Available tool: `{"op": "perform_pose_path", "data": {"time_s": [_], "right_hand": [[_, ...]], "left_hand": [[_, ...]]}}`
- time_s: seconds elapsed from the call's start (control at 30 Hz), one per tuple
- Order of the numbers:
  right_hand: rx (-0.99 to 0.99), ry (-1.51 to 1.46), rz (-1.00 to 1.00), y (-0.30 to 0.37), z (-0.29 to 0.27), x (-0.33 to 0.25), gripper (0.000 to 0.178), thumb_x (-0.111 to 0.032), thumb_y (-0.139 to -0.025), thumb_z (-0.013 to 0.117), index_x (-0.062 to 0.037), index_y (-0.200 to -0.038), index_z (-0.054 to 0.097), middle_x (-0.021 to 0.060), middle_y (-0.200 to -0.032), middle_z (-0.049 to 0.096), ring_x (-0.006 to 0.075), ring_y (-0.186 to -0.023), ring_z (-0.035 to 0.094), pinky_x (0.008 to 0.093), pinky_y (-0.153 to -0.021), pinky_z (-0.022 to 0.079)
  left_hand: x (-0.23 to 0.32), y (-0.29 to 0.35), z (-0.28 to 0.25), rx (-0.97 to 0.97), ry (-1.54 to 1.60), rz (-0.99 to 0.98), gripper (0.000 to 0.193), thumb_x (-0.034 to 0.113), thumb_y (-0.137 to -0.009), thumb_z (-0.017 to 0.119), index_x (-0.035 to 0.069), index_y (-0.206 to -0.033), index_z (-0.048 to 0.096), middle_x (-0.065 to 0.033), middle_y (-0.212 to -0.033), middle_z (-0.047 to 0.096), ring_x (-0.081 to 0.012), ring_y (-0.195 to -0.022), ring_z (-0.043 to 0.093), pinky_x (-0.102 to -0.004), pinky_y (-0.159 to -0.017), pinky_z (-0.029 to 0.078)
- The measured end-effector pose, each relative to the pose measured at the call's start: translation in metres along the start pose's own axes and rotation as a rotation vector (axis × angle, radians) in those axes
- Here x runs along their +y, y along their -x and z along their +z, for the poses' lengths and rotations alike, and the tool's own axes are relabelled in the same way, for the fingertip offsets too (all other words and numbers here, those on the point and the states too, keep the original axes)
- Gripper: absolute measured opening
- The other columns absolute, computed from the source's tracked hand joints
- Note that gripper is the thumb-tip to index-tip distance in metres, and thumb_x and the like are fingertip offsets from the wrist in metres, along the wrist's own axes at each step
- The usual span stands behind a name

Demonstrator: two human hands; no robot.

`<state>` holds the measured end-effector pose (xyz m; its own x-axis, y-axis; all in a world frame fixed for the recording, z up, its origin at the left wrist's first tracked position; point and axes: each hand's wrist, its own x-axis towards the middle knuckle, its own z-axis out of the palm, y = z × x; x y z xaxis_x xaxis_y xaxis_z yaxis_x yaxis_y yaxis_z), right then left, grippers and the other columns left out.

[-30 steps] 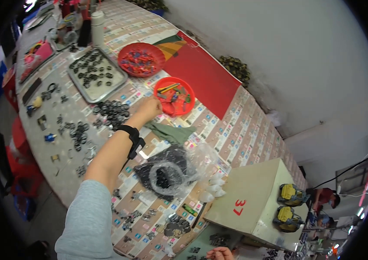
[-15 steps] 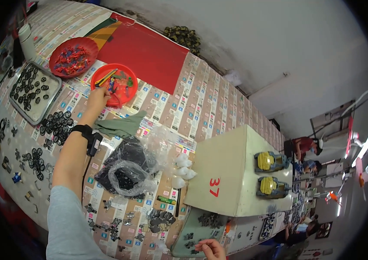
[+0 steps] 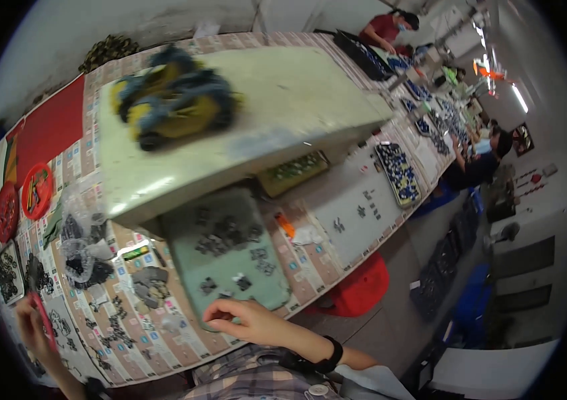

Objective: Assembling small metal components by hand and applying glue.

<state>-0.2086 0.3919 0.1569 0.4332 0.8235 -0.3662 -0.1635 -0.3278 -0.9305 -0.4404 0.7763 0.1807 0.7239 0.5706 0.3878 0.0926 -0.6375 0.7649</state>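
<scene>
A slim red thing (image 3: 46, 319) is in the left hand (image 3: 30, 324) at the near left of the desk (image 3: 193, 357). The fingers are closed around it, though blur hides the exact grip. Its long axis runs roughly near to far, the far end leaning slightly left. A metal tray of black wheels (image 3: 7, 275) lies just beyond that hand; small dark parts (image 3: 118, 327) are strewn to its right.

The right hand (image 3: 247, 321) is over the near edge of a pale green tray (image 3: 178, 252), fingers loosely curled and a gap left between thumb and fingertips; nothing shows in its grasp. It is much the nearer hand to this tray, which lies well apart to the right of the left hand and the red thing. Two small clusters of grey parts (image 3: 243, 282) lie just beyond the right hand's fingers, with a larger grey heap (image 3: 223, 233) farther off.

Left of the green tray are a flat grey pile (image 3: 150, 287) and a black plastic bag (image 3: 90, 257); an orange-red bowl (image 3: 25, 199) stands at the far left. Beyond the tray, a cream box (image 3: 290, 100) carries blurred yellow-and-blue toy vehicles (image 3: 177, 110).
</scene>
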Motion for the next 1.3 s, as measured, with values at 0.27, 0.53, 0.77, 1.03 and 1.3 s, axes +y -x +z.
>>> {"op": "perform_pose_path", "data": {"time_s": [0.27, 0.53, 0.77, 1.03, 1.3], "right_hand": [[-0.185, -0.961, 0.021, 0.092, -0.101, 0.056, 0.048, -0.036, -0.089, 0.046, -0.008, -0.127, 0.036, 0.006, -0.116, 0.046, 0.0153, -0.11, 0.044, 0.0301, -0.087, 0.041], [0.154, -1.173, 0.0, 0.132, -0.171, 0.085, 0.033, -0.025, -0.09, 0.042, -0.0058, -0.116, 0.048, 0.0056, -0.111, 0.051, 0.0145, -0.1, 0.05, 0.0312, -0.085, 0.041], [0.478, -0.476, -0.048, 0.177, -0.234, 0.064, 0.021, -0.011, -0.087, 0.043, 0.0016, -0.1, 0.052, 0.0162, -0.107, 0.054, 0.0236, -0.094, 0.054, 0.0366, -0.085, 0.041], [0.255, 0.839, -0.274, 0.161, -0.252, 0.042, 0.033, -0.008, -0.062, 0.064, -0.0067, -0.094, 0.054, 0.008, -0.087, 0.049, 0.0255, -0.086, 0.05, 0.035, -0.073, 0.04], [0.109, 0.96, -0.455, 0.142, -0.287, 0.034, 0.033, -0.01, -0.056, 0.067, -0.0082, -0.086, 0.054, 0.0064, -0.079, 0.046, 0.024, -0.076, 0.048, 0.0343, -0.065, 0.038]], "left_hand": [[0.229, 0.092, 0.337, -0.252, 0.471, -0.273, 0.008, -0.006, -0.076, 0.053, 0.001, -0.08, 0.052, -0.0094, -0.09, 0.052, -0.0138, -0.08, 0.052, -0.0237, -0.072, 0.042], [0.273, 0.118, 0.459, -0.409, 0.493, -0.191, 0.014, -0.001, -0.068, 0.065, 0.004, -0.078, 0.057, -0.0089, -0.087, 0.058, -0.0205, -0.08, 0.052, -0.0286, -0.071, 0.04], [0.286, 0.083, 0.461, -0.382, 0.551, 0.124, 0.016, -0.001, -0.065, 0.068, 0.006, -0.075, 0.059, -0.0031, -0.074, 0.06, -0.019, -0.069, 0.056, -0.0295, -0.067, 0.042], [0.293, 0.079, 0.461, -0.317, 0.525, 0.047, 0.016, 0.003, -0.063, 0.07, 0.006, -0.073, 0.059, -0.004, -0.074, 0.06, -0.0199, -0.07, 0.055, -0.0292, -0.064, 0.041], [0.316, 0.092, 0.469, -0.155, 0.594, -0.137, 0.016, 0.004, -0.064, 0.071, 0.005, -0.073, 0.057, -0.005, -0.074, 0.059, -0.0177, -0.069, 0.054, -0.0277, -0.063, 0.04]]}}
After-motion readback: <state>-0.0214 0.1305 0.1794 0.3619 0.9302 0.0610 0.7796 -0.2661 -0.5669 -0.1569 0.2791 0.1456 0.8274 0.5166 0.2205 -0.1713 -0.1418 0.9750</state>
